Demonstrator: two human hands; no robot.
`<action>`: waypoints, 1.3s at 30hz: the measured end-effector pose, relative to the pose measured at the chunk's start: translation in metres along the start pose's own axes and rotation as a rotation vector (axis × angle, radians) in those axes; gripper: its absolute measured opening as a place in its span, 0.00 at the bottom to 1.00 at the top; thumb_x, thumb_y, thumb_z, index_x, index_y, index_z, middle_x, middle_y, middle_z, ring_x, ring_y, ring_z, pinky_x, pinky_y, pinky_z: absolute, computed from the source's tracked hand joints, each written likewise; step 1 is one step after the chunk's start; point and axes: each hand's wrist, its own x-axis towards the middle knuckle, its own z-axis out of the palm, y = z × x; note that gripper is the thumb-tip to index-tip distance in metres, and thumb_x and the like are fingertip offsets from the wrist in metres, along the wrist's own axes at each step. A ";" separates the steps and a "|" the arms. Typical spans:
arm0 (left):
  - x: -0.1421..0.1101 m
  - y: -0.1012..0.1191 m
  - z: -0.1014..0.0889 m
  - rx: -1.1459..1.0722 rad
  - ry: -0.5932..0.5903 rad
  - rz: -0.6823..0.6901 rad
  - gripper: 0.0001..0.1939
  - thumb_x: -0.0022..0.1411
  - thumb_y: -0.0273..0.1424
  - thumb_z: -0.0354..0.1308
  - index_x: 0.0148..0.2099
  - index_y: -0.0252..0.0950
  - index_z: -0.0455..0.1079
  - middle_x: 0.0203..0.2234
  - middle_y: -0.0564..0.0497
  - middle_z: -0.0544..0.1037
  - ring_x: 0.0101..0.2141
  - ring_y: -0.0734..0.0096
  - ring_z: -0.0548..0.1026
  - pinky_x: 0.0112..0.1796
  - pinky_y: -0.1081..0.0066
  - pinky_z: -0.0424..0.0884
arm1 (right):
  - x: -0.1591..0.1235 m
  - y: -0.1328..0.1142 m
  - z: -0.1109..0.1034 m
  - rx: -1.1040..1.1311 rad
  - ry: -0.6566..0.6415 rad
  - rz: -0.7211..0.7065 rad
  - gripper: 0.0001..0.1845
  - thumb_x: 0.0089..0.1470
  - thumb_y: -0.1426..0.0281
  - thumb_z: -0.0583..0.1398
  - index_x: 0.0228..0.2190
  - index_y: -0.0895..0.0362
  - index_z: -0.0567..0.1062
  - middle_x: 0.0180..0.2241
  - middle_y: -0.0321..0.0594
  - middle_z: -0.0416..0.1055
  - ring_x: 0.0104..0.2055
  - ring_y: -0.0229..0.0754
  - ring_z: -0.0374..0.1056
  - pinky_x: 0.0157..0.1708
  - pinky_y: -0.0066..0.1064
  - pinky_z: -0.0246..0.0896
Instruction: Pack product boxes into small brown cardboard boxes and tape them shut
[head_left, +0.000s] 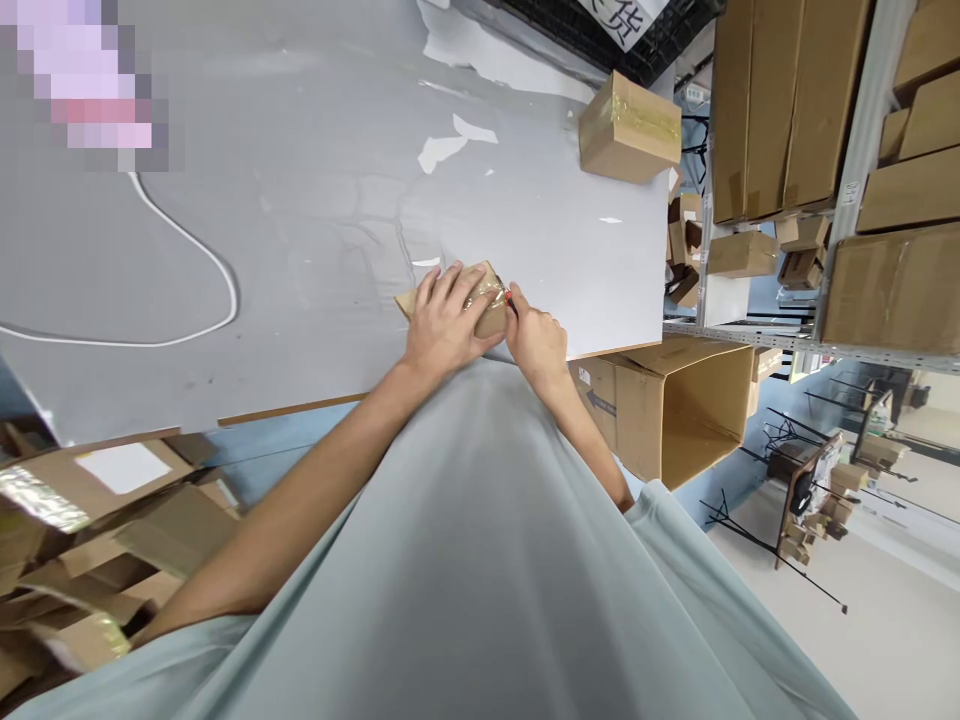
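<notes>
A small cardboard box (pixel 487 290) wrapped in clear tape lies on the grey table (pixel 315 200) near its front edge. My left hand (pixel 446 320) rests on top of the box with its fingers spread flat, pressing it down. My right hand (pixel 536 340) is closed at the box's right end, gripping a small tool with a red tip (pixel 509 297) that touches the box. What the tool is I cannot make out fully.
A second taped cardboard box (pixel 628 128) sits at the table's far right. A white cable (pixel 187 290) loops across the left. An open carton (pixel 675 410) stands below the table's right edge. Shelves with cartons (pixel 862 170) are on the right; flattened cardboard (pixel 82 530) is piled left.
</notes>
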 end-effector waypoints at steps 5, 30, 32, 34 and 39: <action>0.000 0.002 0.001 -0.014 0.004 -0.024 0.29 0.75 0.46 0.67 0.73 0.47 0.76 0.77 0.38 0.74 0.79 0.30 0.66 0.77 0.27 0.55 | -0.006 -0.012 0.001 -0.050 0.006 0.061 0.34 0.85 0.69 0.47 0.85 0.52 0.57 0.58 0.56 0.86 0.58 0.54 0.86 0.60 0.43 0.79; 0.001 0.009 -0.006 -0.104 -0.069 0.004 0.29 0.73 0.51 0.68 0.71 0.50 0.78 0.80 0.41 0.72 0.79 0.33 0.65 0.77 0.32 0.56 | -0.037 -0.015 0.005 -0.054 -0.036 0.220 0.31 0.84 0.70 0.47 0.81 0.51 0.63 0.60 0.56 0.86 0.60 0.53 0.85 0.60 0.41 0.77; 0.000 0.009 -0.005 -0.095 -0.065 -0.004 0.29 0.73 0.50 0.68 0.71 0.50 0.78 0.80 0.41 0.72 0.79 0.32 0.65 0.77 0.32 0.56 | -0.040 -0.013 0.005 -0.049 -0.037 0.209 0.32 0.85 0.69 0.47 0.82 0.51 0.62 0.59 0.56 0.87 0.60 0.53 0.85 0.60 0.41 0.77; -0.001 0.010 -0.005 -0.093 -0.070 -0.013 0.29 0.72 0.48 0.69 0.71 0.49 0.78 0.79 0.41 0.72 0.79 0.31 0.65 0.77 0.30 0.56 | -0.044 -0.010 0.003 -0.038 -0.034 0.186 0.32 0.85 0.67 0.47 0.83 0.50 0.61 0.58 0.55 0.87 0.59 0.54 0.86 0.60 0.42 0.77; -0.003 0.011 -0.002 -0.080 -0.064 -0.028 0.29 0.71 0.48 0.69 0.71 0.49 0.78 0.78 0.40 0.73 0.80 0.30 0.64 0.77 0.29 0.55 | -0.040 -0.003 0.001 0.016 -0.017 0.126 0.33 0.86 0.65 0.47 0.84 0.48 0.59 0.59 0.53 0.87 0.60 0.55 0.85 0.61 0.43 0.77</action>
